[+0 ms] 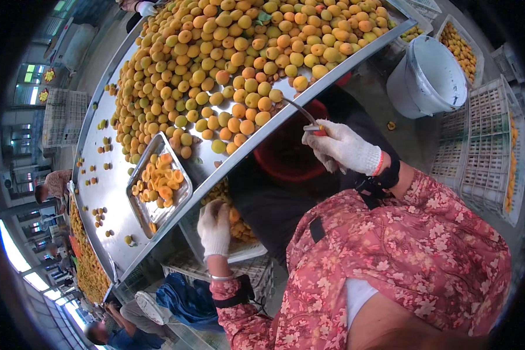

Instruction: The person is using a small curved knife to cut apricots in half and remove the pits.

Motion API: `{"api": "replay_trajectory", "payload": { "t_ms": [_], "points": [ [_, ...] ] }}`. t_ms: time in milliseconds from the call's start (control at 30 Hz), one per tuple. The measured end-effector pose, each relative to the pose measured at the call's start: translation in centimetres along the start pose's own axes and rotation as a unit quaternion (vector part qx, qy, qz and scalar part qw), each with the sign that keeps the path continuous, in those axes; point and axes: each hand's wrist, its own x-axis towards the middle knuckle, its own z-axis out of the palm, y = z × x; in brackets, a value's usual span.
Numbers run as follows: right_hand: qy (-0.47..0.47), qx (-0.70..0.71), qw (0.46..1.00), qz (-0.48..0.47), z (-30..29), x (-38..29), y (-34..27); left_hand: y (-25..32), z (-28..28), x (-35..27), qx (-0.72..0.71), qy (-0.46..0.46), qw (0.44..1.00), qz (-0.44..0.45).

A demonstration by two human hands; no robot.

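Note:
My right hand, in a white knit glove, grips a small curved knife. The blade points toward the metal table's edge, close to the heaped apricots. Below that hand is a red bucket, its inside dark. My left hand, also gloved, is at the table's near edge, over a crate of cut apricots. Its fingers are partly hidden, so whether it holds anything is unclear. A metal tray with apricot halves lies on the table beside the heap.
The table's raised metal rim runs between me and the fruit. At right stand a white bucket and stacked plastic crates. A blue cloth lies at lower left. A co-worker's gloved hand is at the table's far side.

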Motion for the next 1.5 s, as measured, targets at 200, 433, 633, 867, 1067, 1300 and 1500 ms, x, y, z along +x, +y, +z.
{"api": "replay_trajectory", "payload": {
  "t_ms": [200,433,633,867,1067,1300,1500],
  "points": [
    [0.006,0.035,0.999,0.023,-0.9,0.0,1.0,6.5,-2.2,8.1,-0.076,0.009,0.996,0.039],
    [0.047,0.063,0.995,0.056,-2.0,0.2,3.6,12.8,1.9,21.6,0.128,0.031,0.981,0.143],
    [0.042,-0.062,0.997,0.016,-3.0,0.5,3.4,13.4,5.8,28.2,0.238,0.025,0.968,0.069],
    [0.031,-0.018,0.998,0.045,-3.2,1.1,3.5,14.6,7.5,29.8,0.309,0.025,0.947,0.087],
    [0.025,-0.004,0.999,0.019,-2.0,0.5,2.6,13.9,7.1,28.7,0.281,0.014,0.952,0.124],
    [0.055,0.019,0.998,-0.010,-2.0,-1.8,2.5,13.9,4.5,24.2,-0.187,0.006,0.982,0.018],
    [0.035,0.064,0.996,-0.050,-1.8,-2.7,1.4,10.7,4.6,16.2,-0.681,-0.117,0.722,-0.038]
  ]
}}
